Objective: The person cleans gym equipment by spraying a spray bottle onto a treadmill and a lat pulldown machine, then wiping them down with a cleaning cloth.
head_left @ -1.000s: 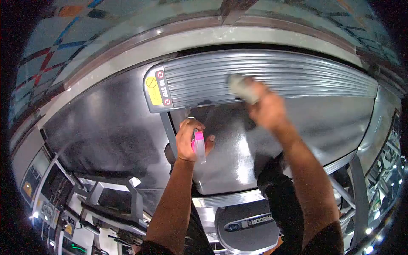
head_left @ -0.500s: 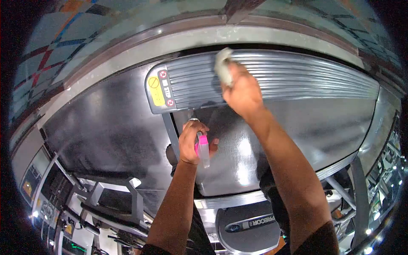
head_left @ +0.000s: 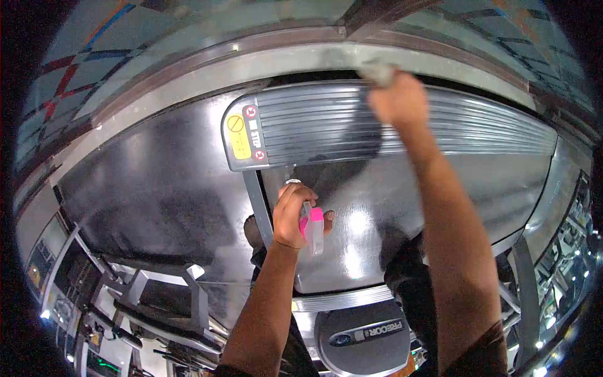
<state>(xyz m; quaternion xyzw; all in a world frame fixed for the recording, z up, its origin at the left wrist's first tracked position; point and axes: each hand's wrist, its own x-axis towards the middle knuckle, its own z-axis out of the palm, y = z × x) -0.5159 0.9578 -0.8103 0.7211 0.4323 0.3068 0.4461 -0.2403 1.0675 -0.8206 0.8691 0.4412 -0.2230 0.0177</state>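
Observation:
My right hand (head_left: 400, 100) grips a pale cloth (head_left: 378, 72), blurred by motion, at the far edge of a ribbed grey treadmill side rail (head_left: 314, 122). The rail's left end carries a yellow warning label (head_left: 239, 137) and "NO STEP" lettering. My left hand (head_left: 294, 213) is wrapped round a clear bottle with pink parts (head_left: 315, 232), held over the dark, shiny belt (head_left: 402, 195). The bottle's upper part is partly hidden by my fingers.
A round cover marked PRECOR (head_left: 364, 342) lies at the bottom centre. Grey machine frames (head_left: 198, 301) stand at lower left. Beyond the rail run a pale ledge (head_left: 301, 58) and patterned carpet (head_left: 107, 47). My dark-clothed legs show below.
My right hand and the cloth have moved right and away, from the middle of the ribbed rail to its far edge. My left hand with the bottle sits slightly further right in view.

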